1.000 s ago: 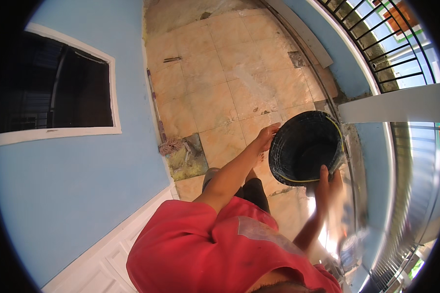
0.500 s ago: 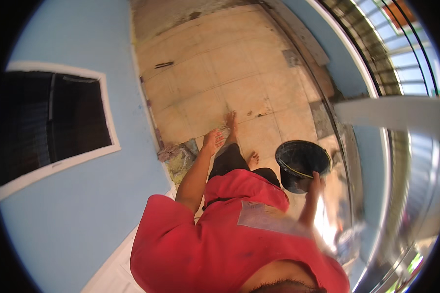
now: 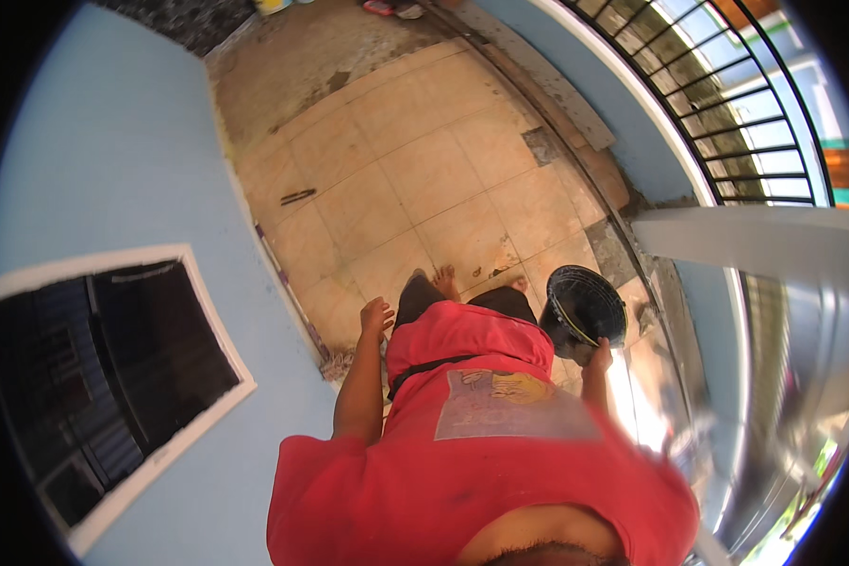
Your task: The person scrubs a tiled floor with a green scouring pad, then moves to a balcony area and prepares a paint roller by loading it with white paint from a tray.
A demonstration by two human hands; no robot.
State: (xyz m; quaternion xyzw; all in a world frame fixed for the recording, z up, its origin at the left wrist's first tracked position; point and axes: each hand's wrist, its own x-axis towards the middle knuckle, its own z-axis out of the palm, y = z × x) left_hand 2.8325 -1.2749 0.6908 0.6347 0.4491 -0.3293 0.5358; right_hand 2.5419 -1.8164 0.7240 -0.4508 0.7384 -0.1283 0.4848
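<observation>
we stand barefoot on a tan tile floor (image 3: 415, 189) by a blue wall (image 3: 113, 141). our right hand (image 3: 596, 358) grips a black bucket (image 3: 583, 307) at our side, seemingly empty; our left hand (image 3: 375, 316) hangs loose, empty. railing (image 3: 726, 104) beyond.

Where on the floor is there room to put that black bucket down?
The black bucket hangs in the right hand. Bare tiles spread ahead of the feet, between the blue wall and the right-hand ledge. A small dark stick lies near the wall; the ledge side is cluttered.
</observation>
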